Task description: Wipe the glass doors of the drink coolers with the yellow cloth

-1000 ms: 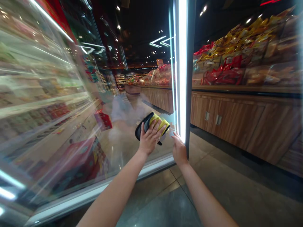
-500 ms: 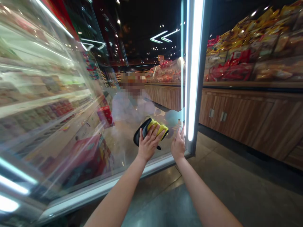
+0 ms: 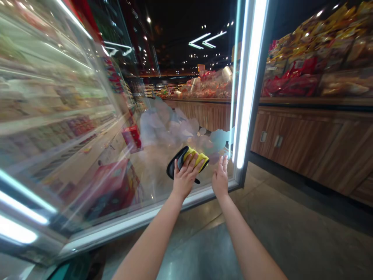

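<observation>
A yellow and dark grey cleaning cloth (image 3: 196, 155) with a black edge lies bunched against the glass door (image 3: 163, 182). My left hand (image 3: 185, 177) is pressed over it, fingers bent around its folds. The cloth and its reflection meet in a dark shape, so its exact outline on the glass is hard to tell. My right hand (image 3: 220, 179) is at the lower right part of the door, beside the lit frame strip (image 3: 247, 116). Its fingers are stretched upward and close together, with nothing visible in them; whether the palm touches the glass I cannot tell.
Shelves of packaged goods (image 3: 52, 105) show blurred through the glass on the left. On the right, a wooden counter (image 3: 303, 144) carries heaps of bagged food (image 3: 320, 58). A grey floor (image 3: 271, 202) runs below the door. Reflections of lights and a blurred person cover the pane.
The door and both hands sit slightly further right in view. My left hand still has the cloth on the glass, and my right hand stays by the frame. The reflected figure's shape has changed.
</observation>
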